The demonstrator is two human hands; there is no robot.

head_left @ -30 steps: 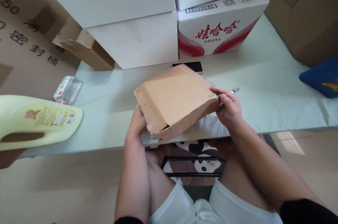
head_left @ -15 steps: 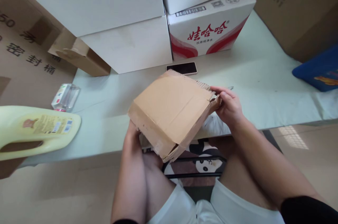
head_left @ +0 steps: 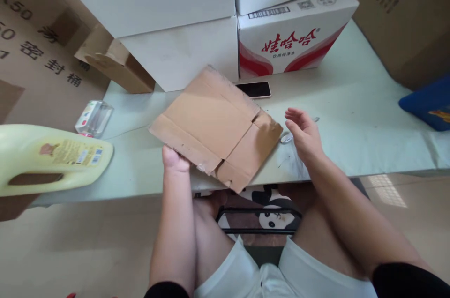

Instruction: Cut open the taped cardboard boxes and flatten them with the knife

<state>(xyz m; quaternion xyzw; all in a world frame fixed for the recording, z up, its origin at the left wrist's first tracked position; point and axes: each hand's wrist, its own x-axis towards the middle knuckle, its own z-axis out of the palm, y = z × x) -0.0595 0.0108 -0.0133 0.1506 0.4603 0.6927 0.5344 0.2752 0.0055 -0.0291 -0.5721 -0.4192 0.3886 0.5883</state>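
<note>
A creased brown piece of cardboard (head_left: 207, 120) with fold lines and torn edges is held tilted over the table's front edge. My left hand (head_left: 176, 159) grips its lower left edge, the fingers hidden beneath it. Off the cardboard's right corner, my right hand (head_left: 303, 131) is open, its fingers stretched out and holding nothing. A small white round-ended item (head_left: 286, 138) lies on the cloth between the right hand and the cardboard, with clear crumpled plastic (head_left: 293, 160) beside it.
A phone (head_left: 258, 90) lies behind the cardboard, before a red-and-white carton (head_left: 288, 49) and stacked white boxes (head_left: 197, 54). To the left are a yellow jug (head_left: 70, 162), a clear bottle (head_left: 94, 117) and a small brown box (head_left: 123, 66). A blue container (head_left: 429, 94) stands right.
The folded cardboard has opened out into a flatter sheet and shifted left. My right hand has let go of its right corner; the left hand still holds it.
</note>
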